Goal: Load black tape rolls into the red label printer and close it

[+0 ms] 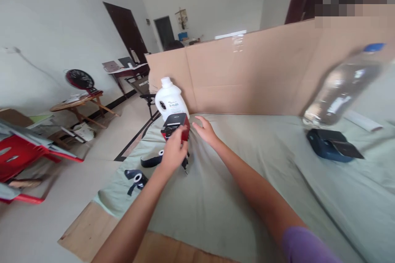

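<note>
A boxy red and black device (175, 120), perhaps a small label printer, stands at the far left of the cloth. My left hand (175, 153) is in front of it, fingers partly stretched and a little blurred, overlapping its front; whether they touch it I cannot tell. Just to the device's right, my right hand (206, 130) is open with thumb and fingers apart, holding nothing. Behind the device is a white jug (171, 98) with a handle. A dark roll with a white core (138, 178) lies nearer me, and another dark strip with a white core (151, 161) lies beyond it.
A cardboard panel (228, 78) stands along the back of the green cloth (216, 209). To the right are a dark blue device (331, 146) with a dark strip, a clear bottle (342, 86) with a blue cap, and a white tube (364, 121). Bare wood (92, 224) shows in front.
</note>
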